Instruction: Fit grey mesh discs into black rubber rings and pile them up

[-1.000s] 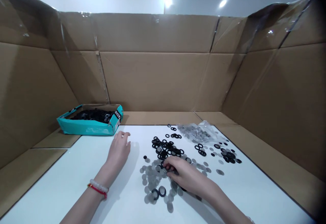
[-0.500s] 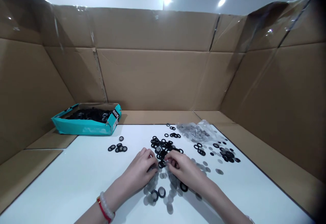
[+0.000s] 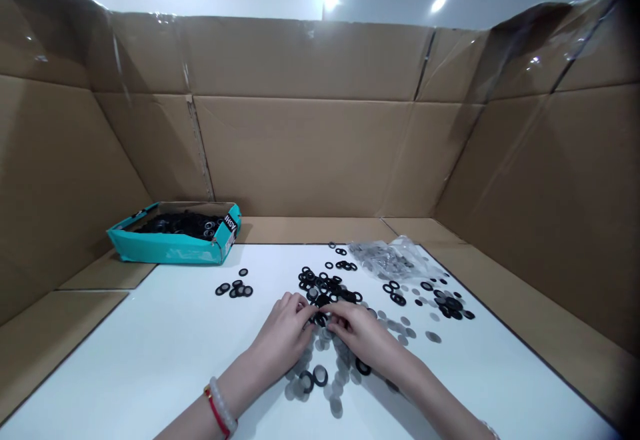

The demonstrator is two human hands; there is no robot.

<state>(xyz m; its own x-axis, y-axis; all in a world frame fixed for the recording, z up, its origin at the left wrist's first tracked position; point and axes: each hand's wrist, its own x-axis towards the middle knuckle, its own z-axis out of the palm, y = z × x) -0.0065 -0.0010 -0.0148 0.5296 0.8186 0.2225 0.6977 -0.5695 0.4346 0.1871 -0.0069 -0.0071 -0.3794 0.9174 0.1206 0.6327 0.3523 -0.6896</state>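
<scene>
My left hand [image 3: 286, 330] is curled, its thumb and index finger closed at the near edge of a pile of black rings [image 3: 327, 285]. Facing it, my right hand [image 3: 359, 331] pinches at the same spot, the two sets of fingertips almost meeting. A black ring [image 3: 320, 320] shows between them and seems to be held by both; the fingers partly cover it. Translucent grey discs [image 3: 337, 407] lie scattered below and between the hands. Nearer me are two black rings [image 3: 321, 375] with grey discs in or under them.
At the back left stands a teal box [image 3: 167, 248] filled with black rings. A small group of rings with grey centres [image 3: 241, 290] lies left of the pile. A clear plastic bag [image 3: 385, 260] of grey discs is at the back right, near more black rings [image 3: 453, 305]. Cardboard walls [image 3: 300, 153] surround the white table.
My left hand has shifted right, and its fingertips have closed in toward the right hand's over the ring. The whole view has moved slightly.
</scene>
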